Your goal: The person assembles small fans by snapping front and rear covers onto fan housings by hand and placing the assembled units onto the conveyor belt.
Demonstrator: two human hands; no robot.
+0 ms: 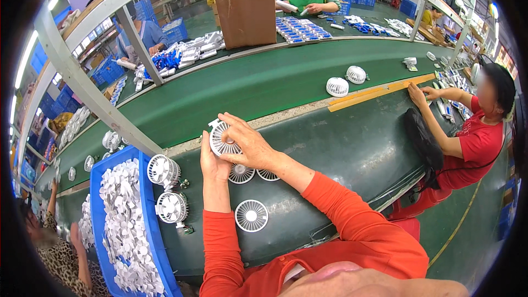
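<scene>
Both of my hands hold a small white fan head [221, 138] above the green worktop, with its round slatted grille showing. My left hand [212, 162] cups it from the left side and below. My right hand [250, 146] lies over its right side, with the fingers curled across the top and the thumb near the grille's middle. Just below my hands, a round white grille [241, 173] and another grille [268, 175] lie on the worktop. Nearer to me lies a separate white grille [251, 216]. To the left stand two fan heads with bare blades, an upper one [160, 170] and a lower one [169, 207].
A blue bin [98, 209] full of white fan blades stands at left. Beyond the worktop runs a green conveyor belt [247, 85] carrying fan heads [337, 87]. A slanting metal post [104, 93] rises behind the bin. A co-worker in red [473, 137] sits at right by a black bag [423, 143].
</scene>
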